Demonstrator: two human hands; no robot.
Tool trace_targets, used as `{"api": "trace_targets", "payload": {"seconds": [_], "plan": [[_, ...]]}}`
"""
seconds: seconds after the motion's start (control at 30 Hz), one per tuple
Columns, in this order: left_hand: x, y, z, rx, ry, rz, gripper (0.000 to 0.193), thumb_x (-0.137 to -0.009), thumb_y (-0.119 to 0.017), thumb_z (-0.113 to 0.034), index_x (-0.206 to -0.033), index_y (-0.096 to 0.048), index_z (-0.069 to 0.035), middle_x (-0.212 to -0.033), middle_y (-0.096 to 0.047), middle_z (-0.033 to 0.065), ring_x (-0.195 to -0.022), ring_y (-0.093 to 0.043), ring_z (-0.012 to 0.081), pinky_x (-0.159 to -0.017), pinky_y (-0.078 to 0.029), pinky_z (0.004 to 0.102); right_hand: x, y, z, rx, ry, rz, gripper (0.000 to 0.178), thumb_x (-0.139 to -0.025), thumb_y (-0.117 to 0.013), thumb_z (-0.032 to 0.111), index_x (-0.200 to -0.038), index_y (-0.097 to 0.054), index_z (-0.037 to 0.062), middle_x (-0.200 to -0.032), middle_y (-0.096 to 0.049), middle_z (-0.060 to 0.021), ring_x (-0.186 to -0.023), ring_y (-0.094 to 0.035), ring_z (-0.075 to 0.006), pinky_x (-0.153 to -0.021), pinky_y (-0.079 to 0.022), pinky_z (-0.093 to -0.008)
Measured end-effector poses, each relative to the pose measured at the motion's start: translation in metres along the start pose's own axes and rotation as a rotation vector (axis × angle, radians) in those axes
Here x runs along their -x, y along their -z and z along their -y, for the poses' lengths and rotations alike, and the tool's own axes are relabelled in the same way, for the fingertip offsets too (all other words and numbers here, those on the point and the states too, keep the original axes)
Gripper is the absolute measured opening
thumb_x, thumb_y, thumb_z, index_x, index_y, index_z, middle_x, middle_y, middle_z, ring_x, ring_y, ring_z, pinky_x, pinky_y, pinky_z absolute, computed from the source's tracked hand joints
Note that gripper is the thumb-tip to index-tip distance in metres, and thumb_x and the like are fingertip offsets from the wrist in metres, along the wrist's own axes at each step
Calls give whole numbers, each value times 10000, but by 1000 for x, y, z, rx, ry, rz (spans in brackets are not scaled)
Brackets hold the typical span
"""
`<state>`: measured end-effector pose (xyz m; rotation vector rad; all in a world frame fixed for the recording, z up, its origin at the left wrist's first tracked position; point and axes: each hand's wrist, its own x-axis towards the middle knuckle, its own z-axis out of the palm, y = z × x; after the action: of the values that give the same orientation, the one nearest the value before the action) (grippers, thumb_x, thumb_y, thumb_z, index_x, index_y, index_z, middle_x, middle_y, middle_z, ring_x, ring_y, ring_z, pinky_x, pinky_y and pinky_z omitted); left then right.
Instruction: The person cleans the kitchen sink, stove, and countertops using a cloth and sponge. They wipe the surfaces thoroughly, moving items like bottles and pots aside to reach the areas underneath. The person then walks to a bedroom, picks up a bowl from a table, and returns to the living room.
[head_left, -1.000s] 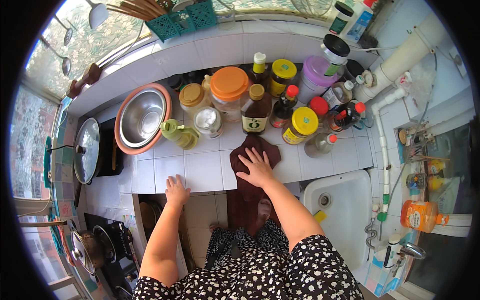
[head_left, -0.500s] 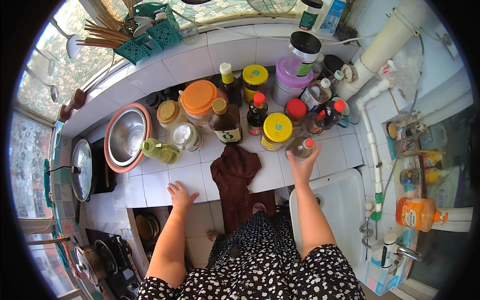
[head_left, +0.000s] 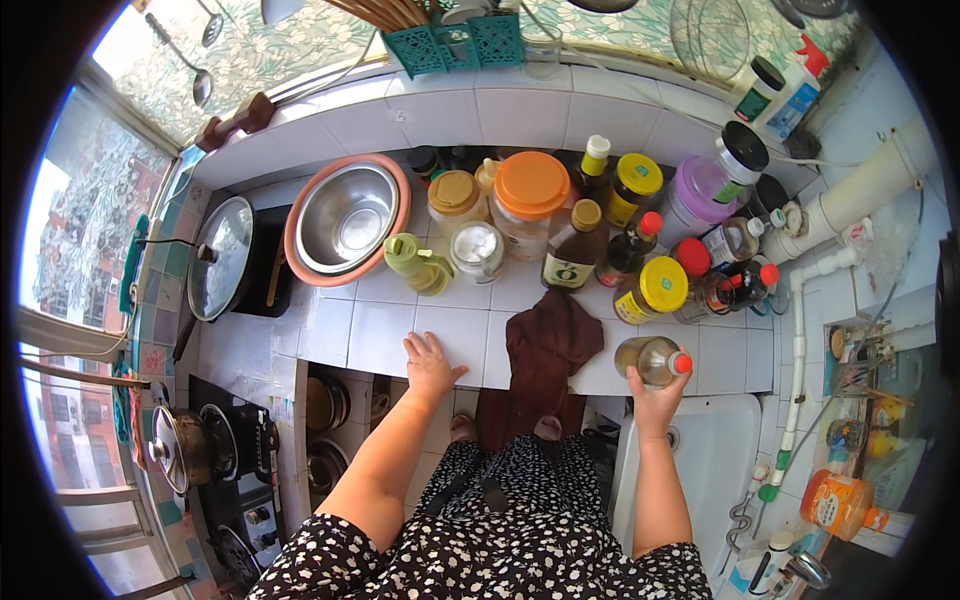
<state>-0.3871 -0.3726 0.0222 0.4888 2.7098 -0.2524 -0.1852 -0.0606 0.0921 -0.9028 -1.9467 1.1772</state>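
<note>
My right hand (head_left: 658, 405) is wrapped round a clear bottle (head_left: 645, 358) with a red cap, raised at the counter's front edge and tilted with its cap toward the right. My left hand (head_left: 432, 368) lies on the white tiled counter (head_left: 380, 335), fingers spread, holding nothing. Between the hands a dark brown cloth (head_left: 550, 345) hangs over the edge. Behind the bottle stands a yellow-lidded jar (head_left: 655, 287), with a dark red-capped bottle (head_left: 628, 250) and a brown bottle (head_left: 574, 252) to its left. Beyond my left hand are a green squeeze bottle (head_left: 417, 268) and a glass jar (head_left: 478, 253).
A white sink (head_left: 715, 450) lies below my right forearm. Steel and orange-brown bowls (head_left: 350, 220) and a lidded pan (head_left: 222, 260) occupy the left side. Several bottles and jars crowd the back right, near a purple-lidded tub (head_left: 700, 188). A gas stove (head_left: 240, 440) is at lower left.
My right hand has drawn the clear bottle back from the group toward the counter's front edge and tipped it. The whole view has shifted, so things appear farther right. My left hand remains on the counter.
</note>
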Motion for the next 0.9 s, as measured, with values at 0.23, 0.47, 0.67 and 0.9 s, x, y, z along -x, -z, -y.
{"api": "trace_targets", "payload": {"seconds": [0.23, 0.47, 0.67, 0.9], "plan": [[0, 8, 20, 3, -108, 103, 1117, -712, -705, -605, -1447, -226, 87, -1425, -229, 431, -1356, -220, 548, -1128, -264, 457, 28, -111, 74, -40, 189, 294, 831, -647, -862, 186, -1318, -389, 56, -1261, -554, -155, -1124, -576, -297, -949, -475, -375], [1, 20, 16, -135, -154, 131, 1144, -702, -741, -566, -1460, -174, 75, -1440, -163, 439, -1366, -182, 558, -1050, -408, 422, 50, -207, 89, 95, 105, 411, 838, -632, -856, 318, -1309, -419, 86, -1213, -587, -127, -1094, -595, -300, -879, -513, -392], [4, 12, 18, -66, -153, 74, 1142, -690, -758, -547, -1450, -187, 87, -1431, -176, 441, -1367, -195, 549, -1012, -446, 415, 50, -229, 83, 163, 152, 431, 849, -649, -840, 328, -1330, -392, 93, -1270, -544, -134, -1145, -558, -311, -900, -505, -403], [3, 8, 22, -2, -155, 9, 1136, -673, -778, -524, -1435, -207, 96, -1416, -212, 435, -1358, -233, 534, -982, -471, 408, 43, -235, 72, 111, 183, 456, 904, -660, -842, 338, -1364, -345, 64, -1331, -482, -158, -1205, -507, -319, -947, -477, -394]]}}
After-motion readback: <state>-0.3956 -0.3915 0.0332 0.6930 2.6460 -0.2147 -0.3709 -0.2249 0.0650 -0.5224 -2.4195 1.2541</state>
